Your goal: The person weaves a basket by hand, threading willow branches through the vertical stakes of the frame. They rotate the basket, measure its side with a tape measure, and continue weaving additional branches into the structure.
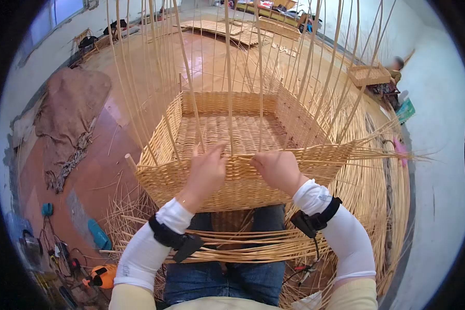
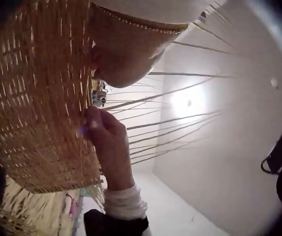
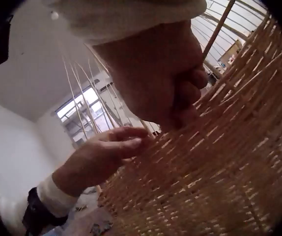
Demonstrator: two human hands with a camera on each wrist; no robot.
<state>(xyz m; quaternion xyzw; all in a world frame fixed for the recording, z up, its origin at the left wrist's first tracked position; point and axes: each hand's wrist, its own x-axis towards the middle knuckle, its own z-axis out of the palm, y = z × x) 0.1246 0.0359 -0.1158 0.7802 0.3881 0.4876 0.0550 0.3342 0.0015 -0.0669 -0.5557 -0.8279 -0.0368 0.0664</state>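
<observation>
A large rectangular wicker basket (image 1: 217, 183) stands before me, its near wall across my lap and its upright stakes (image 1: 229, 77) rising from the walls. My left hand (image 1: 207, 168) is at the near rim, left of middle. Its fingers reach out fairly straight and touch the weave, as the right wrist view shows of the left hand (image 3: 101, 157). A short way to the right, my right hand (image 1: 279, 168) has its fingers curled at the same rim, pinching a wicker rod there. The right hand (image 2: 109, 137) also shows in the left wrist view.
Loose rod ends (image 1: 382, 153) stick out past the basket's right corner. A bundle of rods (image 1: 243, 245) lies across my legs, and more rods (image 1: 367, 206) cover the floor at right. Tools, with an orange one (image 1: 103, 276), lie at lower left. Another person (image 1: 396, 70) sits far right.
</observation>
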